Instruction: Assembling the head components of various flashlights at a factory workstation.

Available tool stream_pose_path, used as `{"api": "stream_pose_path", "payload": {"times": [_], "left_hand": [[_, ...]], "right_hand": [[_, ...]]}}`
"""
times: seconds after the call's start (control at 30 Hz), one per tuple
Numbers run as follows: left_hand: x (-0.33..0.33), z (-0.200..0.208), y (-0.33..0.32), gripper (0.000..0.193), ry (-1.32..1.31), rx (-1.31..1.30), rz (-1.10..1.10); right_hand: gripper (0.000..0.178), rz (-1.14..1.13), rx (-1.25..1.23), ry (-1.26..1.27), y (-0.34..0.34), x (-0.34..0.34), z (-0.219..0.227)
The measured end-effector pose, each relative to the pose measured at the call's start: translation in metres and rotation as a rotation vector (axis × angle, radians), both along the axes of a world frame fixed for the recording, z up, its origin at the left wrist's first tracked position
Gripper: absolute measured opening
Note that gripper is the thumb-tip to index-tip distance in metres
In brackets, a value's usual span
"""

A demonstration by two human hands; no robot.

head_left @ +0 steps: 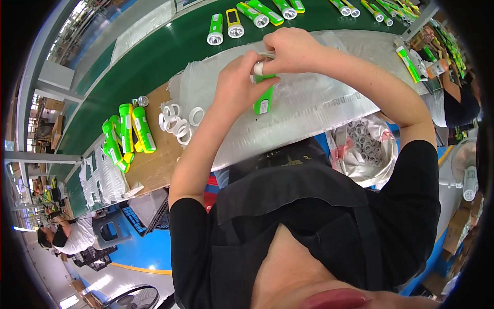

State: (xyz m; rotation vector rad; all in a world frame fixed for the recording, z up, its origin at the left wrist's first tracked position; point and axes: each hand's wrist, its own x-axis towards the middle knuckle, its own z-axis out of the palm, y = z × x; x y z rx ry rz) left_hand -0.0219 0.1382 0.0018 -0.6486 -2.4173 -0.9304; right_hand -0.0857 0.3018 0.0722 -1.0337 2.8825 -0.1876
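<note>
Both my hands meet over the plastic-covered bench [303, 113]. My left hand [235, 85] is closed round the head end of a green flashlight [263, 101], whose body points down toward me. Fingers of my right hand [290, 50] grip the white ring [259, 68] at the flashlight's head; the fingers partly hide it. Left of my left forearm lie several loose white rings [177, 123] on brown cardboard. Beyond them is a pile of green and yellow flashlights [126, 131], with small silver reflectors [143, 101] at its far end.
Finished-looking flashlights with clear heads [215, 31] stand in a row on the green belt [170, 46] along the far side. A bag of rings [365, 144] hangs by the bench's near edge at right. Another person [455, 87] works at far right; one more [72, 234] sits at left.
</note>
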Motion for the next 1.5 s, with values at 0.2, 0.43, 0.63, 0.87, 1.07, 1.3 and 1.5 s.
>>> {"api": "stream_pose_path", "payload": {"times": [0.2,0.43,0.63,0.87,1.07,1.3,1.5], "left_hand": [[0.005,0.002,0.003,0.044,-0.034,0.006,0.000],[0.001,-0.002,0.002,0.042,0.033,0.067,0.010],[0.003,0.000,-0.003,0.040,0.004,0.119,0.039],[0.008,-0.021,-0.024,0.040,-0.064,0.309,0.034],[0.035,0.000,-0.023,0.041,-0.501,1.022,-0.299],[0.031,0.053,-0.048,0.050,-0.190,0.539,-0.423],[-0.080,0.019,-0.131,0.024,0.058,0.302,0.423]], "right_hand": [[0.058,0.404,-0.488,0.140,0.022,-0.013,-0.017],[0.048,-0.001,0.098,-0.057,-0.003,-0.007,0.006],[0.058,-0.047,-0.125,0.106,-0.004,0.002,-0.010],[0.059,-0.047,-1.199,-0.236,-0.028,0.076,-0.158],[0.034,0.018,-1.166,-1.127,-0.037,0.097,-0.143],[0.032,0.726,-0.720,-1.669,-0.025,0.040,-0.082],[0.021,-0.110,-1.010,0.057,0.019,-0.173,-0.122]]}}
